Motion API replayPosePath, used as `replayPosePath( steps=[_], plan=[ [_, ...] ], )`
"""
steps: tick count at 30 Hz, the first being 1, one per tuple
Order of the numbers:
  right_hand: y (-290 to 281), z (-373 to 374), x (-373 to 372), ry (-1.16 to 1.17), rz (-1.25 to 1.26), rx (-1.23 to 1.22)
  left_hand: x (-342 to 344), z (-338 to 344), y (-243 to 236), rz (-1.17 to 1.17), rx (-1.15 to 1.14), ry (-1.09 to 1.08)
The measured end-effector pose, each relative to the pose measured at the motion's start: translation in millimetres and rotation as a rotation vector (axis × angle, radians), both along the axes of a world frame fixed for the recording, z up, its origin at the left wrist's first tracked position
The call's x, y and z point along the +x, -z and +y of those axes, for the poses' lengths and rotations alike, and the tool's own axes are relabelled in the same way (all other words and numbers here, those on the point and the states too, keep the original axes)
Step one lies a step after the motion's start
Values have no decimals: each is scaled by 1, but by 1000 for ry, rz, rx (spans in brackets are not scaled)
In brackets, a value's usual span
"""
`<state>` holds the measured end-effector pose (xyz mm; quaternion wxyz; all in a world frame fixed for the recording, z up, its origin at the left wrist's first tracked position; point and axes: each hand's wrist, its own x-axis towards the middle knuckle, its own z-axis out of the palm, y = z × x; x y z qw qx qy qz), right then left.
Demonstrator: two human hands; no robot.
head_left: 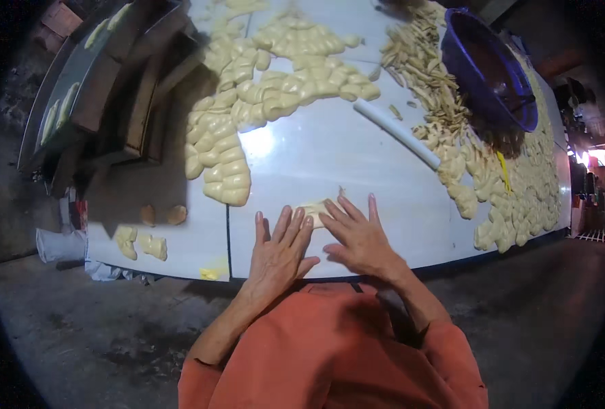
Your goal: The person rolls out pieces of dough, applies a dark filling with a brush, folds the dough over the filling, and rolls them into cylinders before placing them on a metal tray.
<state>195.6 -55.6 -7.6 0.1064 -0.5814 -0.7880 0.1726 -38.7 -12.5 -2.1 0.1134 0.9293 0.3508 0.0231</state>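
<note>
There is room to slide over the middle of the white surface, ahead of the left hand and the right hand. Fat dough lumps block the left and far sides. On the right, a white rod gets in the way, then more dough pieces and a purple tub.

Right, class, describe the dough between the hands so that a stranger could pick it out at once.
On the big white table, go to the near edge, where the left hand and right hand are spread. The small piece of dough shows between them. Unlike the plump pieces bunched farther back, it looks flat and is the only one at the hands.
</note>
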Motion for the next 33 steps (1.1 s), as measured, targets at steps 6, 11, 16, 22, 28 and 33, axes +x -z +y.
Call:
replayPosePath(
  steps=[6, 11, 16, 22, 28, 33],
  plan=[
    [-16, 67, 81, 531, 103, 412, 29, -21, 6, -185, -45, -45],
    [21, 104, 140, 510, -174, 297, 37, -25, 11, -179, -31, -69],
    [-16, 75, 98, 336, 22, 318, 15, -27, 6, -251, -33, -81],
    [-15, 24, 24, 4, 81, 97, 9, -11, 8, -275, 101, -331],
    [12, 48, 6, 201, -168, 56, 28, 40, 21, -118, 2, -422],
    [20, 128, 6, 326, -303, 116, 49, 115, 23, -94, 168, -477]
  ],
)
